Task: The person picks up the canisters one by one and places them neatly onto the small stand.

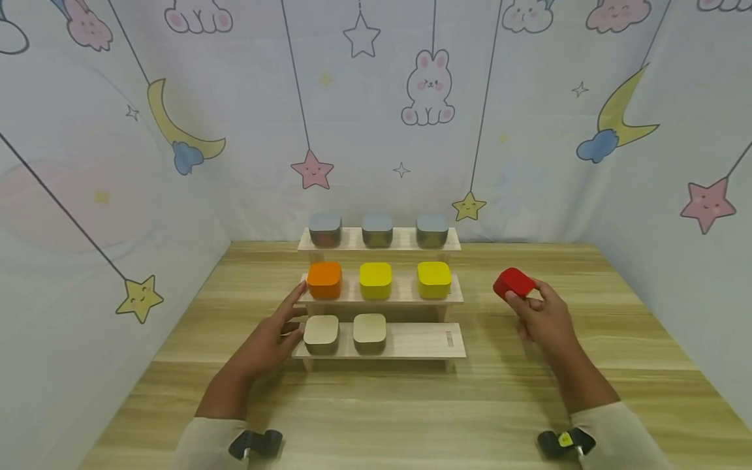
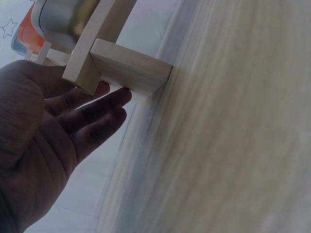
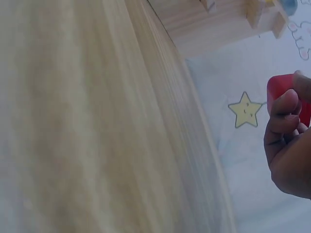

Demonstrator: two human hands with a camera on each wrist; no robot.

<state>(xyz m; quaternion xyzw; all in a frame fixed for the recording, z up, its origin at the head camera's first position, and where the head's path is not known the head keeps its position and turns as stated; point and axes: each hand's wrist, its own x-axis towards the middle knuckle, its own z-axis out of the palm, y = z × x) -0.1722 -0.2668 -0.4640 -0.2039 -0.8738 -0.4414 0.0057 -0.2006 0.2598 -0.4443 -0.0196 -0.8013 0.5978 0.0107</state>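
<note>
My right hand point(image 1: 546, 320) pinches a red rounded-square block point(image 1: 513, 283) between thumb and fingers, above the table to the right of the stepped wooden stand. In the right wrist view the red block point(image 3: 279, 86) shows partly behind the fingers. My left hand point(image 1: 267, 343) is at the stand's left end, fingers fairly straight and thumb right by the front shelf point(image 1: 417, 339). Seen from the left wrist, its fingers reach beside the shelf's leg point(image 2: 131, 65). Two cream blocks point(image 1: 321, 333) sit on the left and middle of that front shelf.
On the middle shelf point(image 1: 346, 297) stand an orange block point(image 1: 324, 279) and two yellow blocks point(image 1: 375, 279). Three grey-blue blocks point(image 1: 377, 230) line the top shelf point(image 1: 349, 240). The wood-grained table point(image 1: 376, 418) is bordered by printed cloth walls point(image 1: 376, 130) at the back and sides.
</note>
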